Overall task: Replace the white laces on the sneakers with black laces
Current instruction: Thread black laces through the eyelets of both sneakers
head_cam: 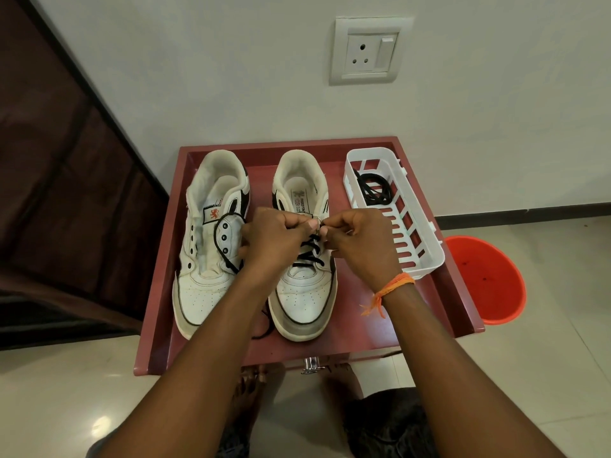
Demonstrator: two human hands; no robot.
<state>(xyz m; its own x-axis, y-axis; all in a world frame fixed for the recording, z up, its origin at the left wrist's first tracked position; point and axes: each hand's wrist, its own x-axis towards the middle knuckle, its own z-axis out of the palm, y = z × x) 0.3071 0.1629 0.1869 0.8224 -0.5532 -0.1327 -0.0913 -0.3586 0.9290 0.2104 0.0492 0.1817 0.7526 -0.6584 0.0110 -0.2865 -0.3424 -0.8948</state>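
Observation:
Two white sneakers stand side by side, toes toward me, on a red-brown tray table [439, 292]. The right sneaker [302, 292] has a black lace [310, 251] crossed through its lower eyelets. My left hand [272, 238] and my right hand [358, 242] meet above its tongue, and each pinches the lace tip between thumb and fingertips. The left sneaker [206, 259] has no lace threaded; one loose end of the black lace [220, 241] lies across its open tongue.
A white slotted plastic basket [413, 233] sits on the table's right side with a coiled black lace [375, 191] inside. An orange bucket [486, 279] stands on the floor to the right. A wall with a socket is behind; dark furniture is at left.

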